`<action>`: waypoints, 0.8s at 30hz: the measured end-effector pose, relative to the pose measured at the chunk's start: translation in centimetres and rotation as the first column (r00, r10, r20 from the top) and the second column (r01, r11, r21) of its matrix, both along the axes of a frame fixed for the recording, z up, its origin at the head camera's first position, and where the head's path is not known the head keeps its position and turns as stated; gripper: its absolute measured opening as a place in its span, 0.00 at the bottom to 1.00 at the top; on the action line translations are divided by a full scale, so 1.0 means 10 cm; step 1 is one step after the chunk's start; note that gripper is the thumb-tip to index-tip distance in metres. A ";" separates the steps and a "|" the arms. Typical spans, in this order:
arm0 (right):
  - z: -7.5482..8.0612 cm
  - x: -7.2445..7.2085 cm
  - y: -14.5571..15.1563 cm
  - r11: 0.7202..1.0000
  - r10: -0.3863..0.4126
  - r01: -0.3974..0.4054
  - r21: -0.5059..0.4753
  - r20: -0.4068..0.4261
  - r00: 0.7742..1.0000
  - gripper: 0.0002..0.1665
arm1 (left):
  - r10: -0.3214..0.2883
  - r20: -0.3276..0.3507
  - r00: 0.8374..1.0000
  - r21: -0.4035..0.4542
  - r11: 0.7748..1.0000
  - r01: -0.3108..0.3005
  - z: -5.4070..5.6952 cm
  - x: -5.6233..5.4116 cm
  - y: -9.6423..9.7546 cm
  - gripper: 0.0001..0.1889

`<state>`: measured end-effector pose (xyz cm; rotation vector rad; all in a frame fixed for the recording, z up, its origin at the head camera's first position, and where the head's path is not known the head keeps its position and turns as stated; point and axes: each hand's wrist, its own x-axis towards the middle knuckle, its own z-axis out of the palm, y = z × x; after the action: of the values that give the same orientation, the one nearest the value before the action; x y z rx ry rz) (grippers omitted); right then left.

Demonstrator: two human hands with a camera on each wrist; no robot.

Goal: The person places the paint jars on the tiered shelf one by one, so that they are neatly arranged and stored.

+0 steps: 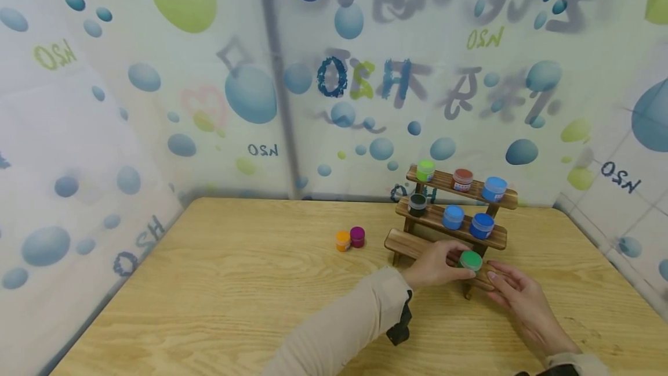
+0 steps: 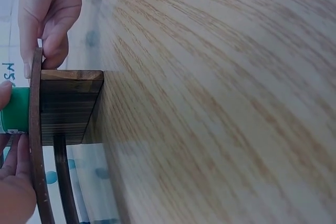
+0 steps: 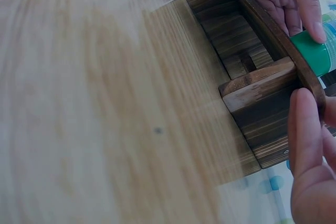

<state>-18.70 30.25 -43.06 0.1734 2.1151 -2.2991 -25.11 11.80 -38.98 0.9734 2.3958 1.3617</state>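
Toward the right of the table stands a dark wooden three-step rack [image 1: 409, 246]. My left hand [image 1: 438, 264] pinches a small green paint jar [image 1: 471, 261] between thumb and fingers, its base at the surface of the lowest step. In the left wrist view the green jar [image 2: 17, 109] sits upright against that board. My right hand [image 1: 524, 300] grips the right end of the same step, thumb on top and fingers beneath, as the right wrist view shows with the fingers [image 3: 307, 129] under the board.
Light green [image 1: 425, 170], brown [image 1: 462, 180] and light blue [image 1: 494, 189] jars stand on the top step. Black [image 1: 417, 205], blue [image 1: 453, 217] and darker blue [image 1: 482, 226] ones fill the middle step. Left of the rack, an orange jar [image 1: 342, 241] and a purple jar [image 1: 357, 237] stand on the table [image 1: 235, 283].
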 end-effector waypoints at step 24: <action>0.00 0.00 0.00 1.000 -0.009 0.009 0.026 0.026 1.000 0.10 | -0.038 0.053 0.998 -0.086 0.995 0.042 0.09 -0.03 -0.10 0.22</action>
<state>-18.73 30.24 -43.07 0.2122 2.1373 -2.2620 -25.41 10.82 -38.12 0.9469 2.3635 1.2423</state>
